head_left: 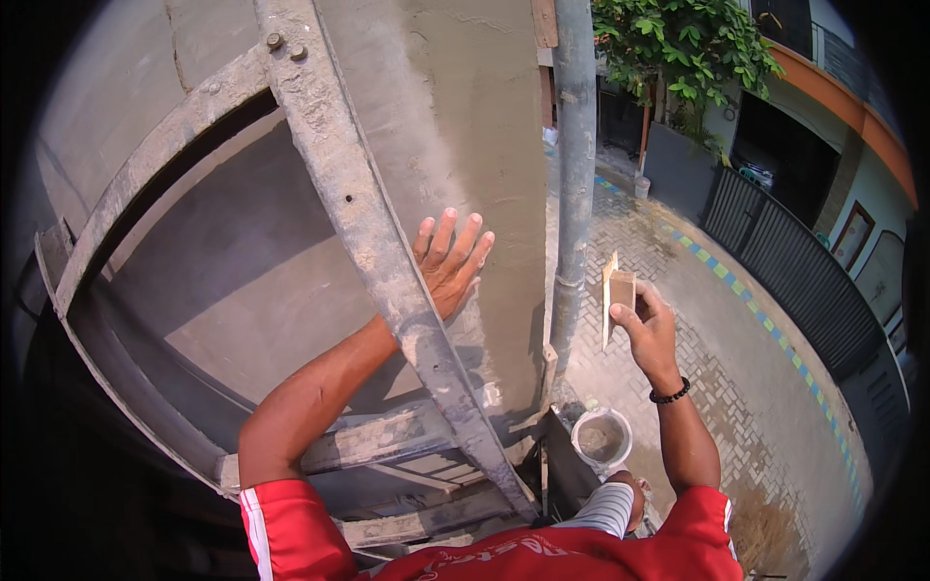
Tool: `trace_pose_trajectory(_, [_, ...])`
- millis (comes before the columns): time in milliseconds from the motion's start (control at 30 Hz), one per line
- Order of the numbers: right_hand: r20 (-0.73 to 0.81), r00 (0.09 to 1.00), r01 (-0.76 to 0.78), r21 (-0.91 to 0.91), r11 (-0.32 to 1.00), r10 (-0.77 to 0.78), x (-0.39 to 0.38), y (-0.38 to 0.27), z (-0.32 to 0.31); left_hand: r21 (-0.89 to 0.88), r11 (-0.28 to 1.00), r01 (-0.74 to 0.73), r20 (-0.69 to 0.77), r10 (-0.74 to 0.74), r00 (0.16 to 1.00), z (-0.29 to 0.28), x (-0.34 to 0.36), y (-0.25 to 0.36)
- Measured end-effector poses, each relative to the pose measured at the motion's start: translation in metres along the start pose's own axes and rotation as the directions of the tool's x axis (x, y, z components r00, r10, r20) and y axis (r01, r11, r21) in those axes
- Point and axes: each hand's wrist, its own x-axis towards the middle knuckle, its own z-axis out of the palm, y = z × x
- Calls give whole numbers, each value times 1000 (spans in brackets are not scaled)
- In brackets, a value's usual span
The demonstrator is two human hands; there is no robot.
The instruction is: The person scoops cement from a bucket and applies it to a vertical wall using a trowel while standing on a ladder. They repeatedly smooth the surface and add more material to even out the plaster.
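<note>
Float (617, 295) gripped in right hand (647, 327), off wall (475, 126).

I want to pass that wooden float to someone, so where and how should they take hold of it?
Probably by the wooden block handle, from the right: the right hand already grips the wooden float there, its thin board standing upright with the flat face turned left toward the plastered wall.

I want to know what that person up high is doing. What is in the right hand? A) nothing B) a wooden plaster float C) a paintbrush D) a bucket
B: the right hand grips a flat wooden plaster float by its block handle, while the left hand lies open against the grey plastered wall.
</note>
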Motion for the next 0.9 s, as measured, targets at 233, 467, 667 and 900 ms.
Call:
trace_pose_trajectory(233, [-97,992,-95,-133,987,82,-31,4,-44,35,996,83,-76,-80,994,24,40,-3])
trace_pose_trajectory(467, [-147,977,-173,-143,974,152,-46,20,-51,12,995,96,-103,-95,990,21,45,-4])
trace_pose_trajectory(667, [-103,980,-186,-170,968,170,-54,35,-41,-76,992,97,-156,-108,982,12,51,-3])
trace_pose_trajectory(900, [-97,985,-160,-197,967,143,-61,36,-24,-90,993,73,-294,-96,951,16,63,-9])
